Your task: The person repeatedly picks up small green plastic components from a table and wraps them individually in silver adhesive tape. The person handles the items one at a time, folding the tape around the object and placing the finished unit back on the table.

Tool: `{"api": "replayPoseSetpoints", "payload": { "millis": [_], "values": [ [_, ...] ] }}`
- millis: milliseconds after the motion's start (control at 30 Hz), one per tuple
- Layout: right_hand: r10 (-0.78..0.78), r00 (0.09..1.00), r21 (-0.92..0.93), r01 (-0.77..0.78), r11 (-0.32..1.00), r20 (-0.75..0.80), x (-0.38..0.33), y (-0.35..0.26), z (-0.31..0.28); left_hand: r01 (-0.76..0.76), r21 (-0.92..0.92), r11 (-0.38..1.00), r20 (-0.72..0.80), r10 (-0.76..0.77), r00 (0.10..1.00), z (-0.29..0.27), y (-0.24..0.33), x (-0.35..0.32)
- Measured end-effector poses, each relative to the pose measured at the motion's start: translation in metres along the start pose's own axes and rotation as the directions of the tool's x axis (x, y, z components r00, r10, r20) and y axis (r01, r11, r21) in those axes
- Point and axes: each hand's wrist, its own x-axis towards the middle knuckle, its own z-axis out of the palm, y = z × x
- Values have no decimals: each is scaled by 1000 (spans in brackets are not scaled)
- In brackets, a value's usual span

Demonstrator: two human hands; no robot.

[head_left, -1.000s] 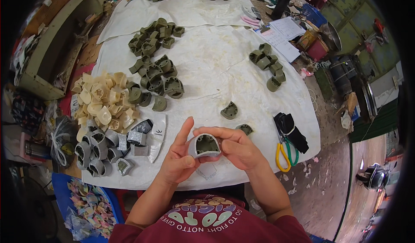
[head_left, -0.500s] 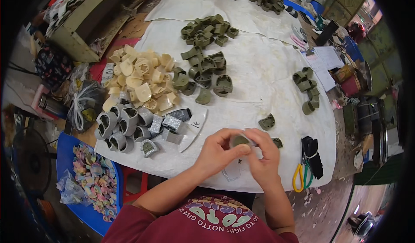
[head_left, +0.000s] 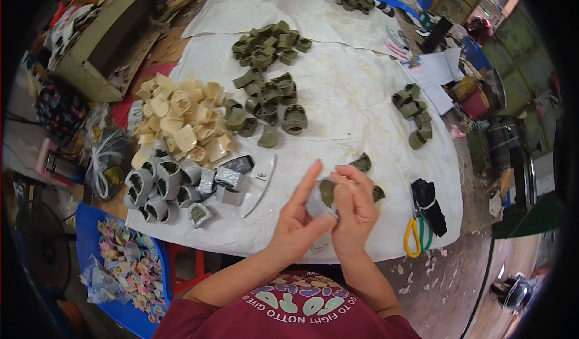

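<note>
Over the near edge of the table, my two hands hold one olive-green shoe heel (head_left: 327, 193) with a silver glittery wrap (head_left: 315, 205) around it. My left hand (head_left: 294, 221) supports its left side, thumb on the wrap and index finger stretched upward. On the other side my right hand (head_left: 354, 215) pinches the piece, fingers bent over its edge. Part of the heel is hidden by the fingers. Two loose green heels lie just beyond my right hand, one a green heel (head_left: 362, 162). To the left stand several silver-covered heels (head_left: 155, 185) in a stacked group.
Cream heels (head_left: 184, 119) are piled at the left, green heels (head_left: 265, 47) further back and more green heels (head_left: 416, 115) at right. Scissors (head_left: 412, 238) lie beside a black strap bundle (head_left: 430, 206). A blue tub (head_left: 90, 230) of colourful scraps stands lower left.
My left fingers have opened out and the index finger now points up. The heel has been turned, showing more of its silver wrap. The whole view has shifted slightly.
</note>
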Motion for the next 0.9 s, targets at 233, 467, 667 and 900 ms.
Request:
{"api": "replayPoseSetpoints", "payload": {
  "millis": [233,467,667,900],
  "values": [
    [154,746,416,-515,750,648,16,2,-27,365,-536,761,297,-235,925,-26,16,10],
    [170,705,276,-471,838,688,18,-7,-31,402,-327,855,144,-375,916,-7,29,8],
    [-84,742,282,-146,948,665,21,4,-27,361,-389,847,116,-344,932,-6,22,8],
    [-149,852,345,-39,938,502,26,0,-24,253,-333,909,3,-267,964,-3,20,9]
  ]
}}
